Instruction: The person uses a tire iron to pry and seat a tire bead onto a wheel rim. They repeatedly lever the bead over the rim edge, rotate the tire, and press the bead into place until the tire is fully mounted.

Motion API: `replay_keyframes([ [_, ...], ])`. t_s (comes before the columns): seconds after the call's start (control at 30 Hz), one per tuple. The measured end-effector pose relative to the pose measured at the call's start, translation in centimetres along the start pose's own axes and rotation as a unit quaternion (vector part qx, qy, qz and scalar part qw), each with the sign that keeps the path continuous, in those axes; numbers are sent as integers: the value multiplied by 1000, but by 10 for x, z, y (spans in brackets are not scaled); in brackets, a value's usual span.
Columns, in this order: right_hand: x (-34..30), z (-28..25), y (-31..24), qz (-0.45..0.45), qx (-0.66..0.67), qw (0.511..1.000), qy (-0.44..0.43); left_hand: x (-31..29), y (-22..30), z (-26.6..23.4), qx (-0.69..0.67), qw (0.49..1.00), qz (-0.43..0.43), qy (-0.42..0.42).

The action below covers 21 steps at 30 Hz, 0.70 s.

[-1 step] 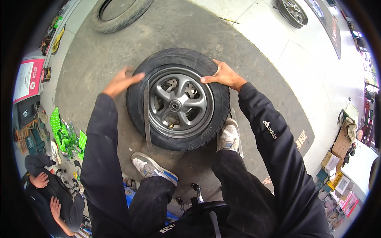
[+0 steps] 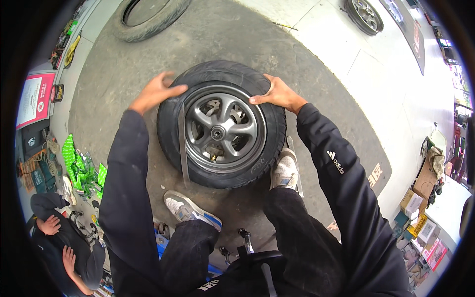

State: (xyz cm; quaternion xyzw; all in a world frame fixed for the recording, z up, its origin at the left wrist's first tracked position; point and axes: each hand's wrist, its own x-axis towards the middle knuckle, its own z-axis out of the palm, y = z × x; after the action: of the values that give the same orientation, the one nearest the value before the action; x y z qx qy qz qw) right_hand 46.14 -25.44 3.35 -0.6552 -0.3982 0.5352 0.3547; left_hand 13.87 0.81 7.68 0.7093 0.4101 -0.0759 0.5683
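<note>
A black tyre [image 2: 222, 70] lies flat on the floor mat around a grey five-spoke wheel rim [image 2: 241, 128]. My right hand [image 2: 278, 94] grips its upper right edge, thumb on the sidewall and fingers curled over the tread, partly hidden. At the upper left edge is my left hand [image 2: 154, 94], its thumb stretched over the sidewall and its fingers apart and slightly blurred. Below that hand, a flat metal bar [image 2: 182, 143], probably a tyre lever, lies across the left sidewall, its upper end at the rim. Another metal bar [image 2: 300, 186] shows beside my right shoe.
My right shoe [image 2: 285, 169] stands against the tyre; my left shoe [image 2: 190, 209] is just below it. A loose tyre [image 2: 143, 33] lies far left, a bare wheel rim [image 2: 365, 17] far right. Green packaging [image 2: 79, 166] and a seated person [image 2: 64, 242] are at left, boxes [image 2: 410, 203] at right.
My left hand has shifted slightly right and up, closer over the tyre's edge. My right hand and the metal bars look nearly unchanged.
</note>
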Motion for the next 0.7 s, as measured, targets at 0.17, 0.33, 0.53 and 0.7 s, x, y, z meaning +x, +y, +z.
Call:
replay_keyframes([
  [0.17,6,7,-21,21,79,997,-15,52,49,10,44,977,19,-208],
  [0.33,14,3,2,55,84,995,25,63,50,22,-40,971,19,-234],
  [0.53,27,7,-18,41,76,996,-19,62,31,9,-53,973,18,-223],
  [0.7,32,9,-20,18,-26,999,6,49,37,1,-66,969,-8,-240],
])
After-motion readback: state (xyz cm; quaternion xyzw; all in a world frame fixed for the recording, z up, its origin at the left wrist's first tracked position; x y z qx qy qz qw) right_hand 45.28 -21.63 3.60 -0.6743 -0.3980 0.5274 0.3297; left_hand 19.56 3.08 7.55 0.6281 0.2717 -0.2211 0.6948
